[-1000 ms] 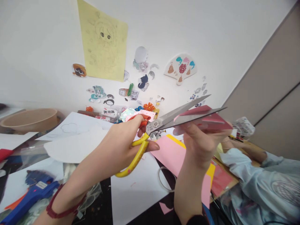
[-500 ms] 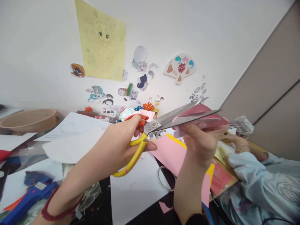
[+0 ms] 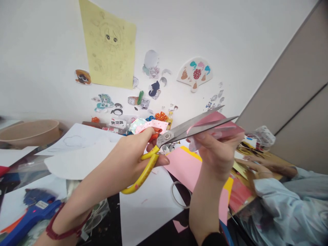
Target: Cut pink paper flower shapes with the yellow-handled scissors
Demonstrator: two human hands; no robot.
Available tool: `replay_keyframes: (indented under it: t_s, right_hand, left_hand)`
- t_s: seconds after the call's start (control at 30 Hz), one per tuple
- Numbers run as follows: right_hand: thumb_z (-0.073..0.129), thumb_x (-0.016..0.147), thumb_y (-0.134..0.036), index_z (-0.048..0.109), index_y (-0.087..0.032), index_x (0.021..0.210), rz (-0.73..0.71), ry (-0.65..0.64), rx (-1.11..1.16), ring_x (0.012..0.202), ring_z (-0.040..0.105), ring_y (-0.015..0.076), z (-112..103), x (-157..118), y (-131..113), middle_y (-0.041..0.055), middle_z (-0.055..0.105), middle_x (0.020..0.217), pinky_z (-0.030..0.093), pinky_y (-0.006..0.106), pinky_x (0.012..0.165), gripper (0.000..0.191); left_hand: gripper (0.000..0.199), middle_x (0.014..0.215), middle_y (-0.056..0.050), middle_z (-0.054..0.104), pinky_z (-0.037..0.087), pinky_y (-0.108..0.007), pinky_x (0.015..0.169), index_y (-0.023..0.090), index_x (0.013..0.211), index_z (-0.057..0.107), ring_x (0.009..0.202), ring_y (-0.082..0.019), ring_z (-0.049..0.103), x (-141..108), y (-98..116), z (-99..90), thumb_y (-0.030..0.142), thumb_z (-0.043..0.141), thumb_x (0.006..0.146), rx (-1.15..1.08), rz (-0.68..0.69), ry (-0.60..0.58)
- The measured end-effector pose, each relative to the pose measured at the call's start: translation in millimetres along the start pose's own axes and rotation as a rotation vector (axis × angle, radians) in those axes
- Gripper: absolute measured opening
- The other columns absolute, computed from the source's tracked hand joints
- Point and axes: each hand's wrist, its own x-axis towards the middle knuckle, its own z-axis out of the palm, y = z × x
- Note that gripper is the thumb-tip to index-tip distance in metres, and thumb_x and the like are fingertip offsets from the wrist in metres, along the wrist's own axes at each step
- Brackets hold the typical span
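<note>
Well, the outstretched left hand (image 3: 130,152) grips parted scissors (image 3: 167,136) while the raised right hand (image 3: 217,150) apparently pinches pink paper (image 3: 212,118).

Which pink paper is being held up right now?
The deep pink paper in the right hand, at the silver scissor blades; the large pale pink sheet and small pink scrap lie below, unheld.

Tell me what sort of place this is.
Probably a paper-craft workspace: open scissors in hand, a blue glue gun lying among paper sheets, and a fan-shaped cutout on the wall.
</note>
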Motion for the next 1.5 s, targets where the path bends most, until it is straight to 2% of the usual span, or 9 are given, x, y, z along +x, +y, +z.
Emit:
replay_keyframes:
  t_s: [0.2, 0.3, 0.47, 0.63, 0.9, 1.03, 1.17, 1.3, 1.5]
  right_hand:
    - [0.084, 0.070, -0.011, 0.074, -0.029, 0.066, 0.106, -0.017, 0.078, 0.049, 0.058, 0.0133, 2, -1, -1, -0.0068, 0.061, 0.056, 0.057, 0.033, 0.056, 0.021]
    - [0.084, 0.070, -0.011, 0.075, -0.029, 0.065, 0.095, -0.027, 0.093, 0.049, 0.058, 0.0135, 1, 0, 1, -0.0070, 0.061, 0.056, 0.058, 0.034, 0.058, 0.020]
    - [0.085, 0.069, -0.012, 0.076, -0.027, 0.068, 0.075, -0.024, 0.044, 0.051, 0.060, 0.0136, -1, 1, 1, -0.0059, 0.065, 0.059, 0.053, 0.031, 0.051, 0.017]
    - [0.085, 0.068, -0.010, 0.077, -0.027, 0.068, 0.049, -0.017, 0.027, 0.052, 0.061, 0.0144, -4, 1, -2, -0.0052, 0.065, 0.060, 0.053, 0.032, 0.053, 0.019]
    - [0.086, 0.069, -0.016, 0.078, -0.029, 0.071, 0.052, -0.033, -0.019, 0.056, 0.066, 0.0178, -7, 0, -6, -0.0045, 0.068, 0.062, 0.055, 0.033, 0.053, 0.016]
    - [0.084, 0.072, -0.014, 0.078, -0.030, 0.071, 0.054, -0.065, -0.024, 0.050, 0.063, 0.0161, -6, 0, -11, -0.0044, 0.069, 0.063, 0.052, 0.032, 0.048, 0.017]
    - [0.082, 0.072, -0.009, 0.079, -0.030, 0.073, 0.066, -0.103, -0.023, 0.042, 0.055, 0.0133, -4, 2, -17, -0.0058, 0.064, 0.055, 0.043, 0.030, 0.040, 0.021]
    - [0.081, 0.071, -0.006, 0.080, -0.031, 0.075, 0.059, -0.107, -0.005, 0.043, 0.056, 0.0134, -5, 2, -19, -0.0069, 0.063, 0.054, 0.044, 0.030, 0.041, 0.025]
    - [0.082, 0.073, -0.010, 0.081, -0.027, 0.077, -0.003, -0.162, -0.054, 0.038, 0.055, 0.0147, -11, 2, -14, -0.0045, 0.065, 0.051, 0.043, 0.030, 0.035, 0.017]
  left_hand:
    - [0.028, 0.066, 0.004, 0.051, 0.035, -0.030, 0.054, 0.024, 0.084, 0.042, 0.057, -0.016, 0.043, 0, -1, -0.8, 0.050, 0.053, 0.082, 0.070, -0.001, 0.053]
    - [0.027, 0.064, 0.004, 0.051, 0.034, -0.030, 0.054, 0.024, 0.086, 0.043, 0.056, -0.016, 0.043, -1, -3, -1.3, 0.048, 0.054, 0.082, 0.109, -0.012, 0.071]
    - [0.024, 0.064, 0.006, 0.052, 0.034, -0.028, 0.053, 0.024, 0.084, 0.042, 0.056, -0.015, 0.042, -1, -1, -1.9, 0.043, 0.057, 0.081, 0.121, -0.022, 0.081]
    - [0.020, 0.065, 0.007, 0.053, 0.034, -0.027, 0.054, 0.024, 0.084, 0.041, 0.056, -0.015, 0.044, -1, 2, -1.6, 0.036, 0.057, 0.079, 0.120, -0.028, 0.076]
    - [0.018, 0.069, 0.005, 0.054, 0.032, -0.028, 0.056, 0.024, 0.088, 0.045, 0.059, -0.015, 0.044, -4, -3, -2.6, 0.027, 0.059, 0.079, 0.156, 0.050, 0.074]
    - [0.020, 0.065, 0.006, 0.051, 0.031, -0.028, 0.053, 0.025, 0.083, 0.040, 0.055, -0.015, 0.041, -4, -3, -2.5, 0.028, 0.059, 0.076, 0.157, 0.017, 0.082]
    - [0.024, 0.066, 0.005, 0.050, 0.031, -0.028, 0.052, 0.025, 0.080, 0.037, 0.054, -0.015, 0.040, -4, -1, -3.1, 0.032, 0.059, 0.076, 0.153, 0.006, 0.078]
    - [0.029, 0.064, 0.006, 0.047, 0.029, -0.028, 0.051, 0.024, 0.079, 0.035, 0.054, -0.015, 0.039, -4, -1, -3.7, 0.037, 0.061, 0.078, 0.176, 0.024, 0.073]
    - [0.032, 0.064, 0.005, 0.046, 0.028, -0.029, 0.051, 0.025, 0.080, 0.036, 0.053, -0.015, 0.037, -6, -3, -2.3, 0.040, 0.064, 0.079, 0.225, 0.056, 0.086]
